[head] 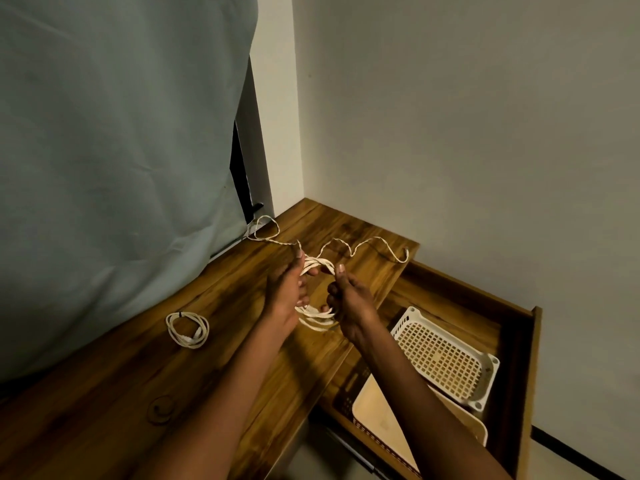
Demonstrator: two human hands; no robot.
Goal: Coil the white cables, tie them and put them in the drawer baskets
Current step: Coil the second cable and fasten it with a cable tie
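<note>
Both hands hold a half-wound white cable (317,317) above the wooden desk top (194,393). My left hand (289,292) grips the loops on their left side, fingers curled round them. My right hand (348,299) grips the loops' right side, thumb raised. The cable's loose tail (367,242) snakes across the desk to the back and right edge. A finished white coil (187,329), bound with a dark tie, lies on the desk to the left. Inside the open drawer (498,306) sit a white perforated basket (446,358) and a beige basket (381,420).
A grey-green cloth (114,168) hangs along the left, reaching the desk's back edge. White walls meet in the corner behind the desk. The drawer stands pulled out on the right, below desk level. A dark basket (349,386) edge shows under my right forearm.
</note>
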